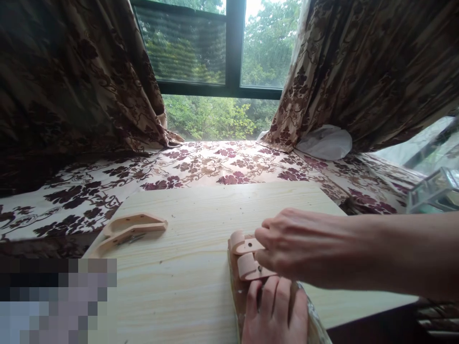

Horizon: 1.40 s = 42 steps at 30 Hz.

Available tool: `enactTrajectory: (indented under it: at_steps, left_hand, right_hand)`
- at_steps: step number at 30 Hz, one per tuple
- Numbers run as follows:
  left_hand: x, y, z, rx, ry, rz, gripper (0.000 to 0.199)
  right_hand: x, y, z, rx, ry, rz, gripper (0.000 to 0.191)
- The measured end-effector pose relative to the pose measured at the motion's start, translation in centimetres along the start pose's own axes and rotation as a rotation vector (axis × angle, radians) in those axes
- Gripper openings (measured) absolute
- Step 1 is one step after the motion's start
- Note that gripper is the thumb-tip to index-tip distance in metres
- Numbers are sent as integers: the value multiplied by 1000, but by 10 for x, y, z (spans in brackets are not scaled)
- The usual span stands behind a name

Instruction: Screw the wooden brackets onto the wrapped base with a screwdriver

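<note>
Two pale, curved wooden pieces (pixel 247 265) with rounded raised ends lie side by side on a brown wooden block (pixel 234 282). A small dark screw or hole shows in each one. My right hand (pixel 283 241) reaches in from the right, closed over these pieces with its fingers curled tightly; whatever they pinch is hidden. Below it, my left hand (pixel 276 310) bends its fingers over the near part of the block and grips it. Another angled wooden piece (pixel 134 227), hook-shaped with small holes, lies at the left of the board, away from both hands.
The block lies on a light wood-grain board (pixel 186 267). Behind is a flowered cloth (pixel 201 167) reaching to the window, between patterned curtains (pixel 319 62). A white plastic bag (pixel 328 142) and a clear box (pixel 435 188) stand at the right.
</note>
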State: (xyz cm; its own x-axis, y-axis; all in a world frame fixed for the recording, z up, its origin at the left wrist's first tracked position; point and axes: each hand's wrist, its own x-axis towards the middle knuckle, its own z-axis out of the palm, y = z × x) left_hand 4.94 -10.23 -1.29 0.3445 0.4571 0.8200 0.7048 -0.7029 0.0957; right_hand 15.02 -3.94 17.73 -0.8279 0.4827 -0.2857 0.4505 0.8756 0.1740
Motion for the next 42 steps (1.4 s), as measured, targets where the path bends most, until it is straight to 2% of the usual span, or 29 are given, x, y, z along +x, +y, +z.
enactTrajectory:
  at_steps: [3, 5, 7, 8, 10, 11, 14, 15, 17, 21, 23, 25, 27, 29, 32, 35, 36, 40, 42]
  left_hand:
    - [4, -1, -1, -17, 33, -4, 13]
    - [5, -1, -1, -26, 29, -11, 12]
    - [6, 1, 1, -28, 29, -27, 12]
    - [5, 3, 3, -30, 32, -40, 12]
    - [2, 8, 10, -23, 141, -116, 9]
    - [0, 11, 13, -22, 164, -134, 9]
    - [-8, 16, 21, -8, 151, -167, 13]
    - [-10, 17, 23, -1, 142, -173, 13]
    - [-12, 17, 23, 6, 138, -178, 12]
    - [-3, 11, 13, -6, 117, -152, 6]
    - [3, 7, 6, -12, 55, -66, 9]
    - [8, 3, 0, -12, 48, -42, 11]
    - [9, 1, -3, -27, 42, -41, 10]
    - [9, 0, -4, -36, 26, -39, 10]
    - [5, 1, -2, -17, 45, -38, 11]
    - [1, 6, 4, 11, 33, -35, 13]
    - [-1, 8, 7, 18, 31, -48, 15]
    - [-3, 13, 15, 32, 148, -152, 14]
    - [-1, 11, 13, 20, 116, -123, 12]
  right_hand:
    - [0, 9, -3, 145, -154, 169, 19]
    - [-2, 12, -5, 215, -185, 285, 20]
    - [-3, 11, -6, 244, -194, 335, 20]
    - [-4, 9, -7, 233, -202, 322, 18]
    - [-6, 3, -6, 157, -206, 249, 15]
    - [-6, -1, -4, 91, -144, 181, 14]
    - [-7, -14, 4, -166, 64, 0, 14]
    - [-7, -17, 6, -217, 87, -51, 16]
    - [-3, -21, 9, -245, 49, -91, 17]
    - [6, -16, 3, -78, -86, 14, 18]
    - [9, -8, -4, -20, -107, 52, 18]
    - [11, 1, -9, 139, -204, 192, 19]
    - [11, 8, -12, 235, -228, 334, 20]
    - [10, 10, -12, 236, -232, 377, 20]
    - [6, 3, -8, 98, -192, 224, 16]
    - [3, -9, 1, -127, 13, 7, 17]
    - [2, -13, 4, -184, 40, -47, 17]
    - [5, -16, 9, -219, -35, -76, 15]
    - [9, -13, 6, -143, -61, 6, 16]
